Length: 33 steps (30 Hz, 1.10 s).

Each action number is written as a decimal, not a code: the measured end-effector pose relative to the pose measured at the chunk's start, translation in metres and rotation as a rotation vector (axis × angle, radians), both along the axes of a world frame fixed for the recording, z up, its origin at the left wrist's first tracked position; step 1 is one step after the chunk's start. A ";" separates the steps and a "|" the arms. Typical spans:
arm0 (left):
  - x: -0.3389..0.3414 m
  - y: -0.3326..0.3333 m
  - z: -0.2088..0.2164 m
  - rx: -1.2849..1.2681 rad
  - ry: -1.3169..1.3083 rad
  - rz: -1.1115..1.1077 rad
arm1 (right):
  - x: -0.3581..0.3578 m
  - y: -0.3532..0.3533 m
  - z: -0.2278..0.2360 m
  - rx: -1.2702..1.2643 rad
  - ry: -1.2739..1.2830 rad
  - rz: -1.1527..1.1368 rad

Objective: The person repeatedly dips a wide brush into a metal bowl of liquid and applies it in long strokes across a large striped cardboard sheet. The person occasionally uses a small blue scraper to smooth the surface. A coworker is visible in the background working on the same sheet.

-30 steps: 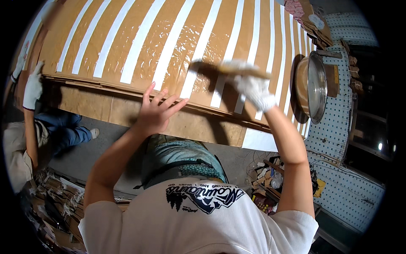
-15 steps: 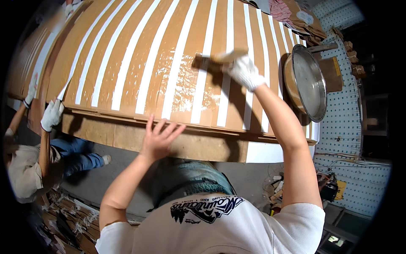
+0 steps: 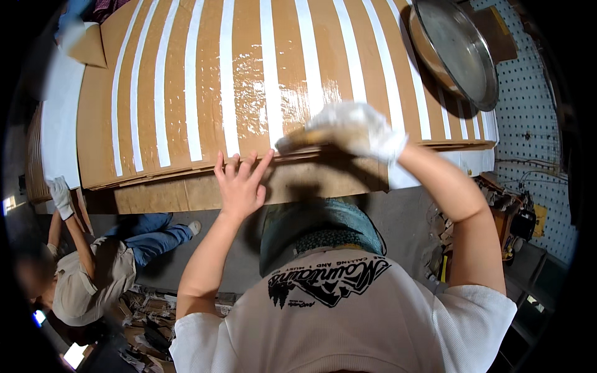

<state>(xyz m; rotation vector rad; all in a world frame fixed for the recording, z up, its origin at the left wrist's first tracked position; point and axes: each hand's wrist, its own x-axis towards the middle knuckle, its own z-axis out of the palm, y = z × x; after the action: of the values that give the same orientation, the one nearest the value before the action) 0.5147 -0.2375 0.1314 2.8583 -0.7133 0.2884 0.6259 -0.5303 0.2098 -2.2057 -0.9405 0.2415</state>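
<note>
far left, a co-worker (image 3: 87,273) sits low on the floor, one gloved hand (image 3: 61,196) raised to the counter's edge. big brown cardboard sheet (image 3: 249,81) with white stripes lies across the counter (image 3: 155,196), middle stretch shiny wet. left hand (image 3: 241,185) bare, fingers spread, pressed flat on the sheet's near edge. right hand (image 3: 357,127), white-gloved, closed around a brush (image 3: 298,140) just beside it on the near edge. steel pan (image 3: 457,53) rests at far right.

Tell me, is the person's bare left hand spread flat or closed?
Spread flat: the bare left hand lies open-fingered on the brown striped cardboard sheet.
</note>
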 end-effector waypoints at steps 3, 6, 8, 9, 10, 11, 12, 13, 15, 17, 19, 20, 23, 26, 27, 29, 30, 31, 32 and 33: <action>0.006 -0.003 0.007 0.046 0.016 -0.023 | 0.053 -0.015 -0.010 -0.233 -0.185 -0.223; 0.008 -0.004 0.008 0.076 0.015 -0.032 | 0.042 -0.018 -0.040 -0.100 -0.232 -0.338; 0.008 -0.003 0.009 0.095 0.044 -0.032 | 0.016 -0.018 -0.033 -0.066 -0.098 -0.294; 0.009 -0.003 0.007 0.084 0.021 -0.033 | 0.002 -0.021 -0.026 -0.060 -0.032 -0.258; 0.006 -0.003 0.002 0.072 0.002 -0.033 | 0.000 -0.020 -0.026 -0.062 -0.056 -0.204; 0.005 -0.003 -0.001 0.065 0.006 -0.026 | 0.003 -0.021 -0.017 -0.114 0.039 -0.172; 0.002 -0.002 -0.006 0.034 0.039 -0.002 | 0.012 -0.015 0.008 -0.164 0.139 -0.131; 0.004 -0.004 -0.004 0.030 0.047 -0.015 | 0.021 -0.016 0.026 -0.218 0.233 -0.112; 0.005 -0.004 -0.004 0.043 0.040 -0.018 | 0.063 -0.009 0.033 -0.399 0.297 -0.338; 0.008 -0.004 -0.013 0.080 -0.044 -0.022 | 0.118 -0.006 0.030 -0.264 0.237 -0.480; 0.009 -0.007 -0.018 0.118 -0.074 -0.002 | 0.176 -0.007 0.022 -0.320 0.133 -0.544; 0.007 -0.008 -0.018 0.121 -0.040 0.028 | 0.205 -0.005 0.021 -0.333 0.065 -0.560; 0.000 0.002 -0.031 0.127 -0.012 0.027 | 0.293 -0.003 0.020 -0.345 -0.053 -0.612; 0.000 0.011 -0.045 0.187 -0.144 -0.022 | 0.382 -0.013 0.004 -0.203 -0.131 -0.650; 0.000 0.011 -0.048 0.193 -0.158 -0.019 | 0.404 -0.011 0.008 -0.185 -0.149 -0.637; 0.006 0.008 -0.048 0.208 -0.170 -0.009 | 0.464 -0.010 -0.008 -0.168 -0.225 -0.649; 0.009 0.006 -0.048 0.214 -0.173 -0.005 | 0.485 -0.006 -0.012 -0.163 -0.255 -0.655; 0.014 0.007 -0.051 0.215 -0.172 -0.001 | 0.505 -0.005 -0.015 -0.182 -0.255 -0.695; 0.014 0.005 -0.050 0.230 -0.172 0.004 | 0.517 0.001 -0.013 -0.199 -0.297 -0.713; 0.016 0.005 -0.050 0.241 -0.180 0.011 | 0.538 0.002 -0.020 -0.216 -0.372 -0.701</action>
<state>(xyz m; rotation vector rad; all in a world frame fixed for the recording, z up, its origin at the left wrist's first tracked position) 0.5308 -0.2329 0.0811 3.0928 -0.8154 0.4984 1.1638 -0.5283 0.1894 -2.6828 -0.2731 -0.4248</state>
